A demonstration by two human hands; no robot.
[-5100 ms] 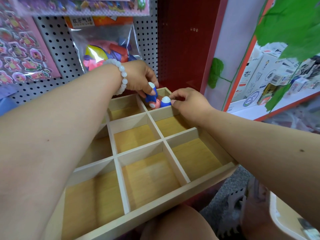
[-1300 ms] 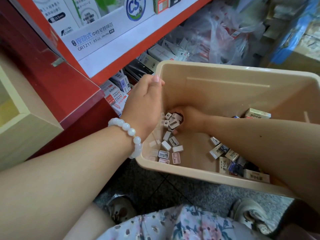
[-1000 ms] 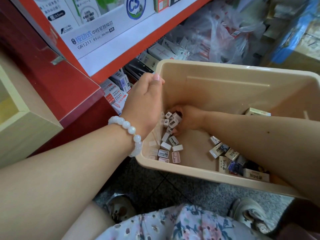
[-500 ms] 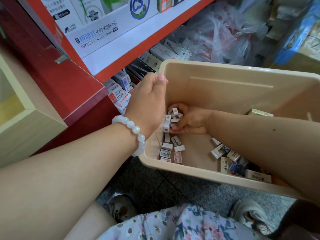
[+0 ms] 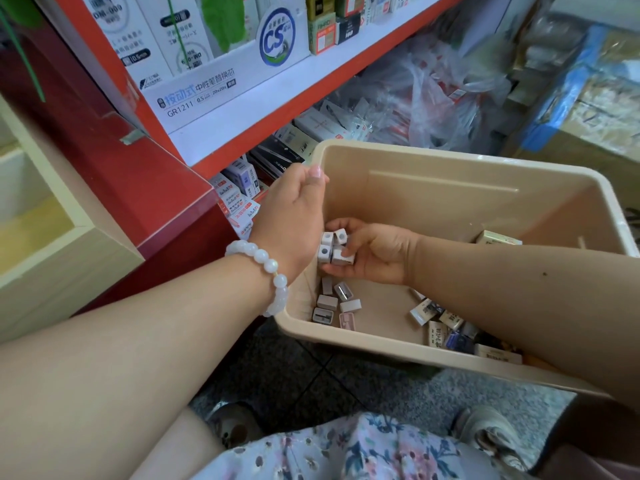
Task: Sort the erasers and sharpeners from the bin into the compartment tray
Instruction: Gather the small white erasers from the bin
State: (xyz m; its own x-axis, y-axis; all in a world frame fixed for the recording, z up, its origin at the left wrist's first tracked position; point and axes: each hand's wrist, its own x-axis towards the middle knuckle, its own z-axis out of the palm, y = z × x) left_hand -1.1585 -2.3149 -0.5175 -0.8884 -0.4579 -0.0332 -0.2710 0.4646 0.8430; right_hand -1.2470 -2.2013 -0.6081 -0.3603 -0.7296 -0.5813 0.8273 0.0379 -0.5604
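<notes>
Inside the beige bin point(image 5: 433, 188), about 4 small white sharpeners point(image 5: 333, 250) are cupped in the curled fingers of the right hand point(image 5: 372, 252); the left hand point(image 5: 294, 216) is hooked over the bin's rim. The sharpeners are judged light, rigid and smooth, so a loose handful could spill; flat sides should be pinched. Compared with 0.5 s ago, the handful is raised higher above the loose sharpeners point(image 5: 334, 306). Boxed erasers point(image 5: 446, 327) are left near the front wall; the compartment tray point(image 5: 41, 237) is seen at far left.

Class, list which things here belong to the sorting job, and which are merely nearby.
Job: beige plastic bin; small white sharpeners in right hand; paper-sleeved erasers; pale wooden tray; left hand.
Nearby: white refill boxes; clear plastic bags.
</notes>
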